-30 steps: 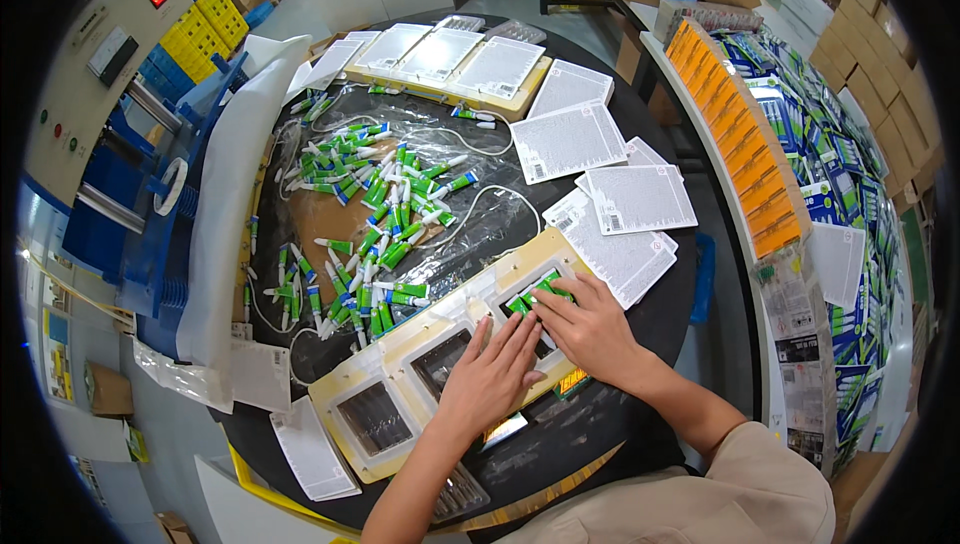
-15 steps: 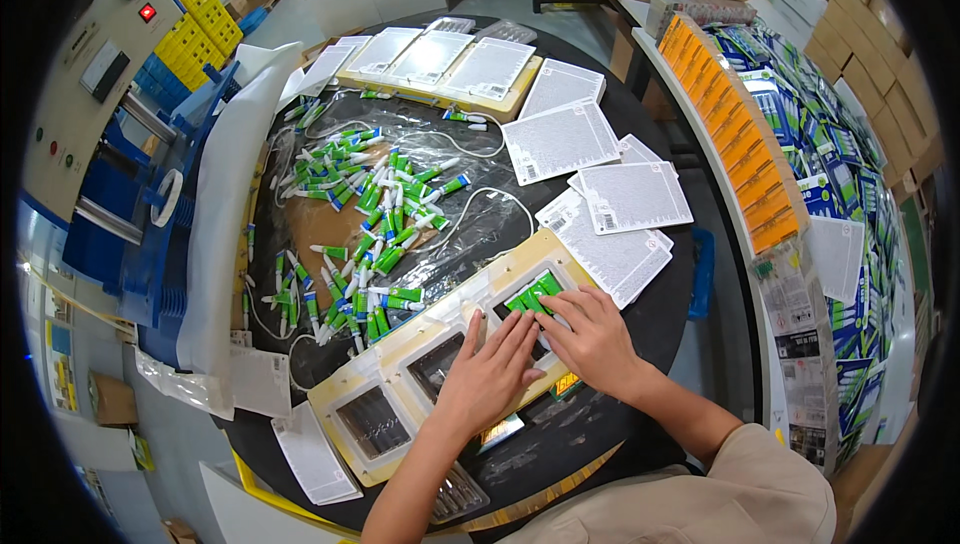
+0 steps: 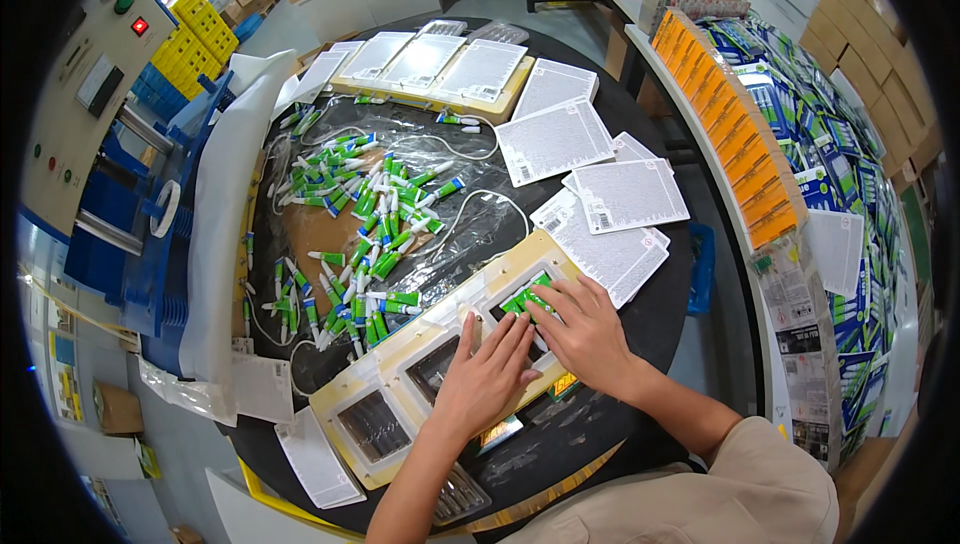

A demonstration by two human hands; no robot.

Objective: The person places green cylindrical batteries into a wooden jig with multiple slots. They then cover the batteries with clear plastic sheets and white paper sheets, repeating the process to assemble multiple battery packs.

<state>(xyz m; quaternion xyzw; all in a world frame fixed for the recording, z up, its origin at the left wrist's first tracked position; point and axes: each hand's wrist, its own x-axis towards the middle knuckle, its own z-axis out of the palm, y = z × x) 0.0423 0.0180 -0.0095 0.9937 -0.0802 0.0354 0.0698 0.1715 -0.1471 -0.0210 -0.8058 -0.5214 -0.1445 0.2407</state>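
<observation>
A pale yellow fixture (image 3: 322, 402) with three framed openings lies slantwise across the near side of the round black table. In its right opening sit several green tubes (image 3: 524, 294), partly hidden by my fingers. My right hand (image 3: 585, 336) rests on these tubes from the right, its fingers outstretched. From the left, my left hand (image 3: 480, 379) reaches over the fixture, fingers extended and fingertips against the tubes' near ends. Clear plastic blister trays (image 3: 374, 426) fill the left and middle openings, with no tubes visible in them.
Loose green-and-white tubes (image 3: 380, 204) lie heaped mid-table. Printed grey-white cards (image 3: 630, 194) overlap at the right; a second fixture (image 3: 515, 89) at the far side bears more cards. A blue press machine (image 3: 120, 254) stands left. Packed blister packs (image 3: 780, 114) fill the right-hand bench.
The fingers of my right hand have shifted slightly over the tubes. My left hand stays in nearly the same place. The whole view has moved a little.
</observation>
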